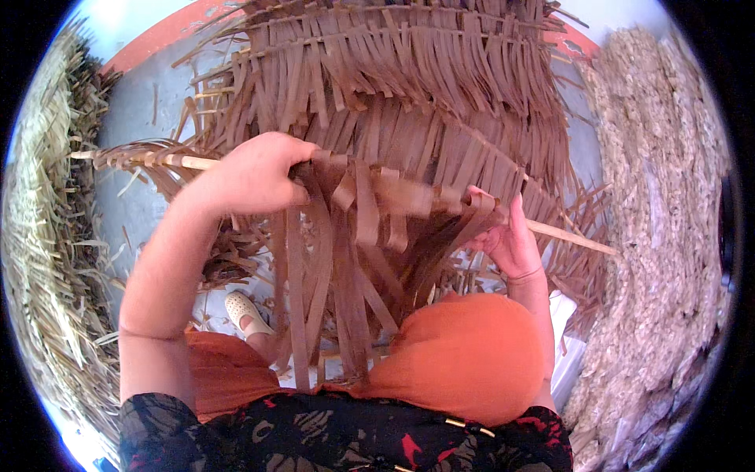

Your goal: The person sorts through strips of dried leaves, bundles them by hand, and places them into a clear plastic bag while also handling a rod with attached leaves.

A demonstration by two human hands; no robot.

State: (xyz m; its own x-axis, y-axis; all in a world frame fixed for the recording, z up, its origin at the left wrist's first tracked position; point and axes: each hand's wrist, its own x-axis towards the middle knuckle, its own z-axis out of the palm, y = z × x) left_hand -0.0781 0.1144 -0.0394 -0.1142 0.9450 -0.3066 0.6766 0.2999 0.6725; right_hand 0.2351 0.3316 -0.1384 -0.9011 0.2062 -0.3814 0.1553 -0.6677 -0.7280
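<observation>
A pale wooden stick [572,238] crosses in front of me above my knees, tilted lower toward the right. Dried brown palm-leaf strips [345,265] are looped over its middle and hang down between my legs. My left hand [259,174] grips the leaf-covered stick left of centre, thumb and fingers closed around it. On the right, my right hand [510,239] holds a folded leaf strip [481,203] against the stick, palm turned up. Motion blurs the loops between the hands. More leaf strips wrap the stick's left end.
Finished-looking leaf thatch panels [407,65] lie stacked on the grey floor [138,100] ahead. A tall pile of pale dried leaves [41,230] stands at left, and a rough, bundled pile [655,194] at right. Loose leaf scraps [233,259] lie near my shoe [240,310].
</observation>
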